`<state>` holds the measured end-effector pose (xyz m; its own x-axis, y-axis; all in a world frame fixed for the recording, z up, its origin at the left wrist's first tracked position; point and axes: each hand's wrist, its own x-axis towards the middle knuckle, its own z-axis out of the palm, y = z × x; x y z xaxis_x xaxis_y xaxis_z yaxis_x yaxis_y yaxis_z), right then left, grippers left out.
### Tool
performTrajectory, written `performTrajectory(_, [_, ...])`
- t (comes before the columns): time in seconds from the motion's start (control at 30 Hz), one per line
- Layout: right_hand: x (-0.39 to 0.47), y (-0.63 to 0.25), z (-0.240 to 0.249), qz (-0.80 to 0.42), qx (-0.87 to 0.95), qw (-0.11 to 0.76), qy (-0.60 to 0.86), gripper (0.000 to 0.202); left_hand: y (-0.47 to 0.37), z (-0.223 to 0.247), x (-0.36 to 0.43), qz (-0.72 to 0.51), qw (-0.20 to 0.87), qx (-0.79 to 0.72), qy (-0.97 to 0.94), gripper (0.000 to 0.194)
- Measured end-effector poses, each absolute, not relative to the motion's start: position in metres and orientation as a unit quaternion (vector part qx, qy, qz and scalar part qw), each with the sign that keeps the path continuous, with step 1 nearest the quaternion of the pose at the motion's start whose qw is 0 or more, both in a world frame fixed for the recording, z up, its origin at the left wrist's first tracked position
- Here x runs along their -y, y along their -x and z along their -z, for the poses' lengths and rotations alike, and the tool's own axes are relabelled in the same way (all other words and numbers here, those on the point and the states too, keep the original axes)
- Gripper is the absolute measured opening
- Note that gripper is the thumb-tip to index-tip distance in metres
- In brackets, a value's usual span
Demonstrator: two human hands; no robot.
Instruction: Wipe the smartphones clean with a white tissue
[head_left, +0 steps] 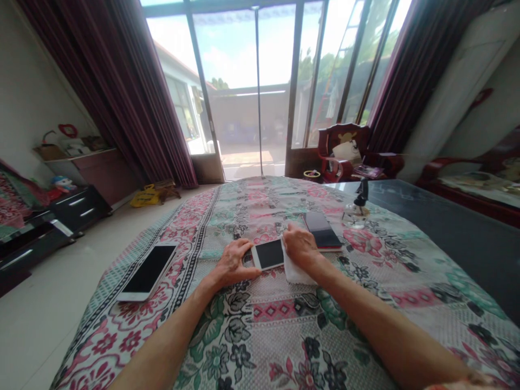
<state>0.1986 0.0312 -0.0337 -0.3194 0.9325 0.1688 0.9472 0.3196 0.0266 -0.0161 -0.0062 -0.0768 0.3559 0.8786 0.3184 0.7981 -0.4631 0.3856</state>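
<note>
A white smartphone (270, 254) with a dark screen lies face up on the patterned tablecloth in front of me. My left hand (235, 262) grips its left end, the thumb along the near edge and the fingers at the far edge. In my right hand (299, 245) is a white cloth (299, 273), bunched under curled fingers at the phone's right end. Part of the cloth hangs toward me on the table. Just beyond my right hand lies a dark tablet-like device (323, 230) with a reddish edge.
To the left, a larger white-framed device (148, 272) lies face up near the table's side. A clear bottle with a black top (359, 206) stands at the right. The floral tablecloth (284, 336) covers the table, beside a dark glossy surface (410, 208).
</note>
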Motion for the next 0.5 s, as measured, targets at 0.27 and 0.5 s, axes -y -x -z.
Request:
performTrajectory(0.27, [-0.028, -0.19, 0.042, 0.037, 0.85, 0.099, 0.515, 0.033, 0.016, 0.07, 0.009, -0.251, 0.088, -0.507, -0.82, 0.059])
performTrajectory(0.5, [-0.04, -0.21, 0.038, 0.053, 0.813, 0.084, 0.573, 0.036, 0.037, 0.068, 0.005, -0.228, 0.091, -0.507, -0.826, 0.062])
